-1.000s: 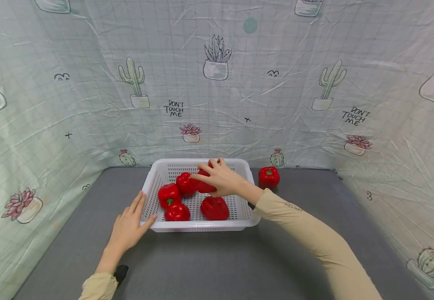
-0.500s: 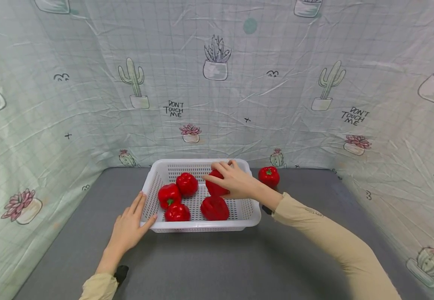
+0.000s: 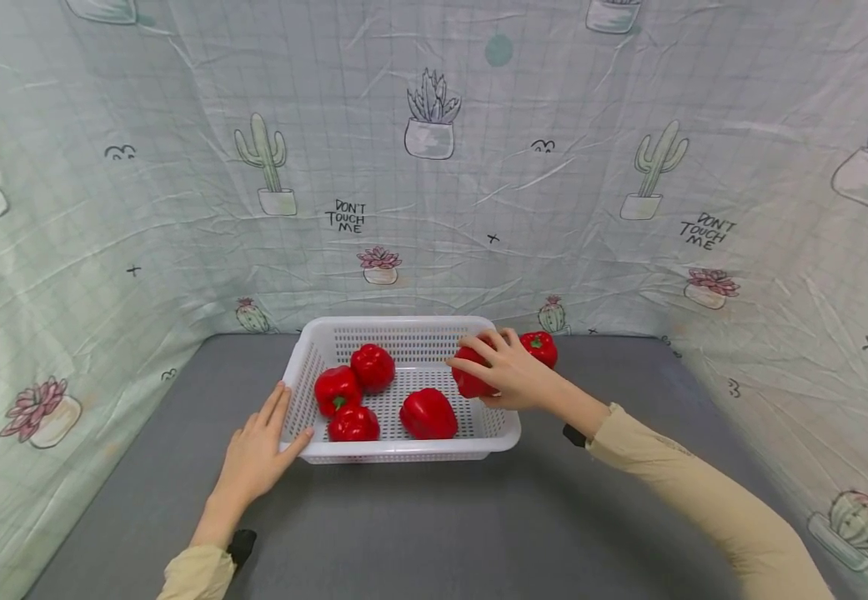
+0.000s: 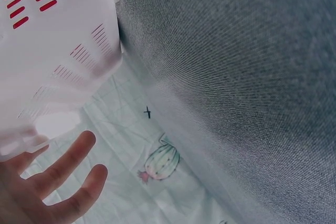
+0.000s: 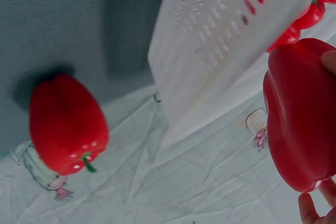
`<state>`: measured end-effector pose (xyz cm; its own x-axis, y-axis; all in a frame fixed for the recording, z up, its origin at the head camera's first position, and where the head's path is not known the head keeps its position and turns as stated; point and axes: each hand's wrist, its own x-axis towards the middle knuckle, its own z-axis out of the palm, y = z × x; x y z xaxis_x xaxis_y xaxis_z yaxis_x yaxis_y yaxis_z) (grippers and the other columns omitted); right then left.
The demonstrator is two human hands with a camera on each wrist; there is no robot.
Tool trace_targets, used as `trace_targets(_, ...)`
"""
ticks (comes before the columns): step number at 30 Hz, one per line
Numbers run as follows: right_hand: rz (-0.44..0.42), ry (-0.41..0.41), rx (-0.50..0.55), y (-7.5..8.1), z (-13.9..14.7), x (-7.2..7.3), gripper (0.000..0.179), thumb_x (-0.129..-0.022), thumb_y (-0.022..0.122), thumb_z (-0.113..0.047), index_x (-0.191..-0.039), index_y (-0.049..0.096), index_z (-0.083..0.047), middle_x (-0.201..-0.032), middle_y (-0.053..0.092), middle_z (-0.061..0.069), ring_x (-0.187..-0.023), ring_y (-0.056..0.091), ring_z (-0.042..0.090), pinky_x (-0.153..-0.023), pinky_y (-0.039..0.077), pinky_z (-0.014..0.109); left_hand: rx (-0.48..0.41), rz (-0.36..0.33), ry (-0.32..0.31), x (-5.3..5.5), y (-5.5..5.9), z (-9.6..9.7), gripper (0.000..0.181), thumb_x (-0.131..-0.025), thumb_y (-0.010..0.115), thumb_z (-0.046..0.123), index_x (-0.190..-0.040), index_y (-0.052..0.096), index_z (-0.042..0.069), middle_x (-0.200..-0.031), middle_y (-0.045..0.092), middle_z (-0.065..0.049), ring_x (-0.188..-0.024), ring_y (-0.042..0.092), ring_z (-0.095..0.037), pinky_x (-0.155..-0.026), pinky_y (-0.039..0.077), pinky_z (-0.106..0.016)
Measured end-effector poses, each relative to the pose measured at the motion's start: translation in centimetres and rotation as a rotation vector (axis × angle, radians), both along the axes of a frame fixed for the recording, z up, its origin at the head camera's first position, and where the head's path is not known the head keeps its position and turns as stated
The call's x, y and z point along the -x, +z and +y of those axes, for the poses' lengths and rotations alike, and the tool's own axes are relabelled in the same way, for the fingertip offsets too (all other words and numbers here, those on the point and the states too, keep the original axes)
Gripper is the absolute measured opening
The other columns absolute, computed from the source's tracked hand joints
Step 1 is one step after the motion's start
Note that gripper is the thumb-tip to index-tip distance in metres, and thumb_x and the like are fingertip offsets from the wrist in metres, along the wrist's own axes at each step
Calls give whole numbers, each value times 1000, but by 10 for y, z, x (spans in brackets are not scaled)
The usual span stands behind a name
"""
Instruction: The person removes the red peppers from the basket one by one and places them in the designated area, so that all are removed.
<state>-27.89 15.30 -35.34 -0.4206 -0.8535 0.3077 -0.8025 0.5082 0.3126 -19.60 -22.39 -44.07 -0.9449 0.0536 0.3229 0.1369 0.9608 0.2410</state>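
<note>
In the head view my right hand (image 3: 512, 372) grips a red bell pepper (image 3: 469, 375) over the right end of a white slotted plastic basket (image 3: 401, 448). The right wrist view shows this held pepper (image 5: 299, 119) large, near the basket's rim, with fingertips at its sides. My left hand (image 3: 257, 450) rests at the basket's left front corner, fingers extended along the rim. From the left wrist, its fingers (image 4: 73, 156) appear straight beside the basket's outer wall. Inside the basket lie several more peppers: three clustered left and one lying (image 3: 429, 414) toward the front right.
Another red bell pepper (image 3: 540, 346) stands on the grey table (image 3: 403, 533) just beyond the basket's right side, partly behind my right hand. A patterned cloth (image 3: 434, 208) hangs behind the table and along both sides.
My right hand has moved right with the gripped pepper, from the basket's middle to its right end. The left hand and the basket stay put.
</note>
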Motion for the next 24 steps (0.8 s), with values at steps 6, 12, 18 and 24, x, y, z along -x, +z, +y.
trace_targets(6,23,-18,60,-2,17,-3,80,-54,82,-34,-124,47,-23,-125,44,7,-111,41,33,-87,38,49,-5,-10,1,-1,-1,-1,77,-81,55,44,-138,28,1,-143,28,-19,-108,47,-42,-80,40,-60)
trace_targets(12,-4,-53,121,-4,36,-2,76,-56,82,-32,-123,47,-24,-127,43,7,-111,40,33,-85,37,50,-1,-6,-4,-1,0,-1,76,-82,54,45,-138,28,1,-143,28,-19,-107,47,-42,-79,41,-60)
trace_targets(18,-7,-95,172,-4,53,0,81,-54,83,-30,-125,45,-24,-127,43,10,-112,40,29,-83,36,51,-7,8,-6,0,0,-1,76,-81,54,44,-138,29,1,-143,29,-20,-106,48,-42,-78,42,-59)
trace_targets(24,-15,-150,270,-10,73,-1,81,-55,82,-28,-125,44,-23,-123,42,15,-113,39,28,-82,34,49,-8,-4,-3,-1,0,0,77,-80,56,44,-138,29,1,-142,29,-20,-106,48,-42,-78,42,-60)
